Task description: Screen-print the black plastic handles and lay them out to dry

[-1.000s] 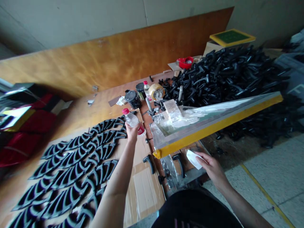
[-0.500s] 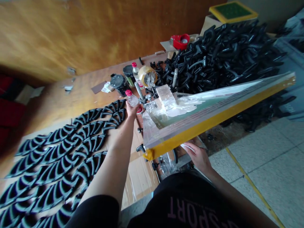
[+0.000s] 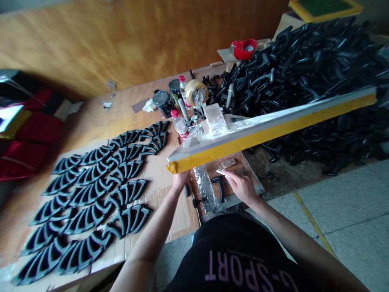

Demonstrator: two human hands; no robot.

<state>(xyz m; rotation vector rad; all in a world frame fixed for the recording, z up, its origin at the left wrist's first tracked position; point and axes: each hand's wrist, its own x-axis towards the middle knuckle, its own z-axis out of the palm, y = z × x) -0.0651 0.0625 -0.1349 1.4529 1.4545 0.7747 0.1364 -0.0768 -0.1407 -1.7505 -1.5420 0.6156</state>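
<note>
The yellow-edged screen printing frame (image 3: 258, 134) is tilted up in front of me, its far side raised. My left hand (image 3: 181, 179) is just under its near left corner, with the fingers hidden behind the frame. Below the frame, my right hand (image 3: 241, 185) pinches a thin white piece (image 3: 223, 172), perhaps folded cloth or paper. Beside it, a black curved handle (image 3: 219, 189) lies on the work base (image 3: 240, 162), along with a small pale block (image 3: 228, 163). A red-capped plastic bottle (image 3: 180, 124) stands behind the frame's left end.
Rows of black curved handles (image 3: 91, 194) cover cardboard (image 3: 174, 207) on the left. A large heap of black handles (image 3: 304, 65) lies at the back right. Dark tubs (image 3: 162, 103), a second bottle (image 3: 183, 87), a tape roll (image 3: 197, 93) and a red tape dispenser (image 3: 244, 48) stand behind.
My left hand has let go of the red-capped bottle and come back to the frame's near corner. The frame is tilted up more steeply. My right hand has shifted slightly left over the base.
</note>
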